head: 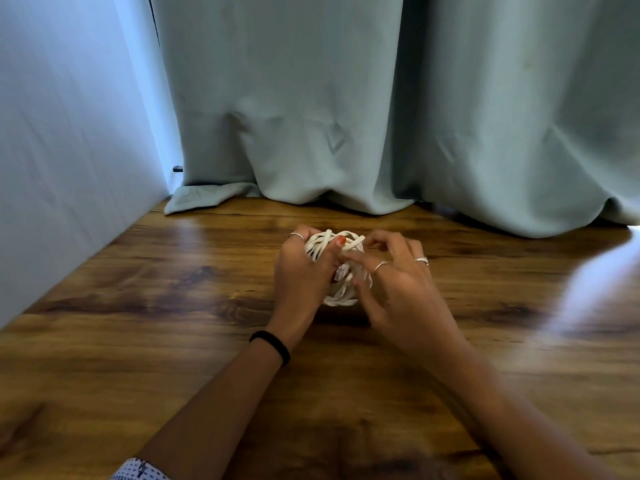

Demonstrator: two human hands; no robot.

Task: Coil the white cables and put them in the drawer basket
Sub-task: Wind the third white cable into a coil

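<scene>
A white cable [341,296], wound into a loose round coil, sits between both hands just above the wooden table [173,306]. My left hand [303,275] grips the coil's left side, thumb laid across its top loops. My right hand [398,282] holds the right side, its fingers curled over the top strands and its thumb against the lower loops. Much of the coil is hidden behind the hands. No drawer basket is in view.
A pale green curtain [346,116] hangs along the table's far edge, its hem resting on the wood. A white wall [69,150] borders the table on the left. A bright glare patch [595,282] lies at the right.
</scene>
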